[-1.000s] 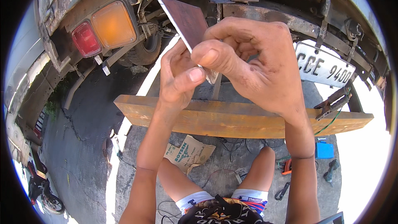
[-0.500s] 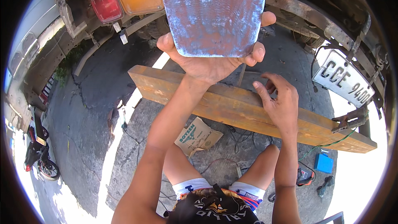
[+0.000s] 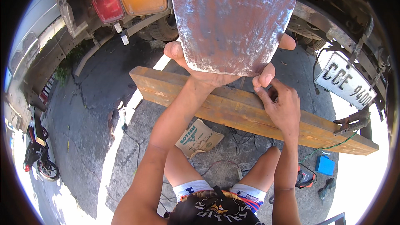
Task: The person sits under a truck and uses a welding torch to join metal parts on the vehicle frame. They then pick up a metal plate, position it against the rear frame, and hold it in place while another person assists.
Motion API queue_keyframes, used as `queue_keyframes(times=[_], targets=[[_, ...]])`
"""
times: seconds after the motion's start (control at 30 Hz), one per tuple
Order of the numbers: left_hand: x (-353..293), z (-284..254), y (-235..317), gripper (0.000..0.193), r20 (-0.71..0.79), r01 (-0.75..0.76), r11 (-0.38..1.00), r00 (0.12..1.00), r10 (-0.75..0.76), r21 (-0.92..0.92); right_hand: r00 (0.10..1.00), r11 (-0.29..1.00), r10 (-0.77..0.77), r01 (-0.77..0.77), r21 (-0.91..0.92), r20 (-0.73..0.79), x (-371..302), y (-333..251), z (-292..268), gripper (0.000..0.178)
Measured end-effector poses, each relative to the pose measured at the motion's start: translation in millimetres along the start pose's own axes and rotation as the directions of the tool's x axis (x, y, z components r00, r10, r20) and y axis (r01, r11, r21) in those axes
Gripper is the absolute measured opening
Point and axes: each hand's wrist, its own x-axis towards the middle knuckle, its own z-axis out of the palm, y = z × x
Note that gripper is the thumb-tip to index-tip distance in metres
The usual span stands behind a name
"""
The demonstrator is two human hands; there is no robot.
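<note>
Lifted up high, a rusty metal plate (image 3: 227,21) is gripped from below by the left hand (image 3: 212,68). The right hand (image 3: 281,106), fingers curled and holding nothing, is rested on the wooden plank's (image 3: 175,91) top edge.

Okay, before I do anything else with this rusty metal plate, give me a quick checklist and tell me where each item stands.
1. Plate supported: ok, the left hand holds the metal plate from beneath, fingers curled over its lower edge.
2. Right hand free: ok, it holds nothing and sits just below the plate's lower corner.
3. Hand protection: not ok, both hands are bare on rusty metal.
4. Wooden plank steady: cannot tell.
5. Clamp tight on the plank's end: cannot tell.
</note>
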Motion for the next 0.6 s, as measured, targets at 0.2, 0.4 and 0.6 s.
queue_keyframes(times=[0.2,0.4,0.6], targets=[[7.3,-3.2,-0.7,0.119,0.087,-0.008,1.0,0.996,0.006,0.024,0.991,0.999,0.047,-0.044,-0.029,0.122,1.2,-2.5,-5.0,0.042],[2.3,1.2,-2.4,0.116,0.025,-0.042,0.998,0.999,0.041,0.042,0.987,0.997,0.071,-0.064,-0.053,0.144,1.7,-5.1,-6.6,0.045],[0.4,2.3,-7.4,0.115,0.061,-0.126,0.99,0.991,0.122,0.067,0.989,0.997,0.069,-0.063,-0.044,0.128,1.1,-3.6,-4.8,0.045]])
